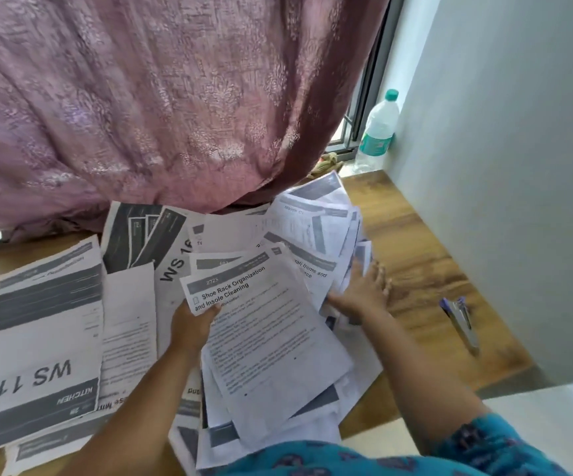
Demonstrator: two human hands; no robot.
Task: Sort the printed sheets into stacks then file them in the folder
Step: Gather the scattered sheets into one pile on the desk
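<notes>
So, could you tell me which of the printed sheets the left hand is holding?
The left hand grips the sheet headed "Shoe Rack Organization and Insole Cleaning", numbered 2723. Unlike the WS 11 kitchen sheet lying flat at the left, it tops the middle pile.

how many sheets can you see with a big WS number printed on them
2. The WS 11 sheet lies at the left of the wooden table, upside down to the camera. The WS 16 sheet sits mid-pile, partly covered. More may be hidden under the loose sheets.
</notes>
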